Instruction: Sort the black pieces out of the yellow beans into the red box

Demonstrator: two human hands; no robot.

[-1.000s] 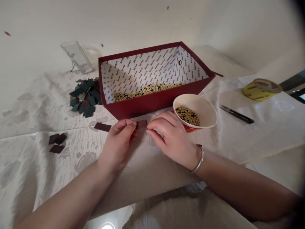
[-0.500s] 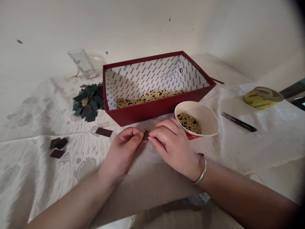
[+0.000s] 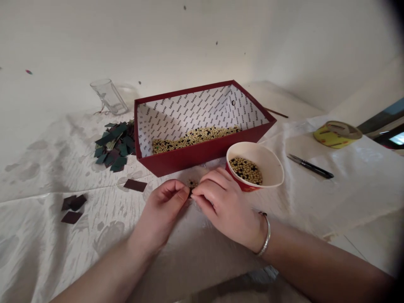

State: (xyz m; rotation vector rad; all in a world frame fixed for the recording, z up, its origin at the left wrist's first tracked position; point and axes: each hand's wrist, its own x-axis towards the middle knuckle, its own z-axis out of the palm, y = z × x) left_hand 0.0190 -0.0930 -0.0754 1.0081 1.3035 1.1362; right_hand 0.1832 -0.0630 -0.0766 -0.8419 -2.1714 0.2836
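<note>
Head view: both hands meet near the front edge of the tabletop. The left hand has its grip pinching a small dark piece, mostly hidden by fingers. The right hand pinches it from the other side, thumb and finger pressed together. Some tiny beads show just above. A paper cup with more beads stands near the right hand. Behind is a big red box, with beads inside. A flat brown strip lies left of the left hand. Black snips lie toward the tabletop's right edge, near a yellow tin.
</note>
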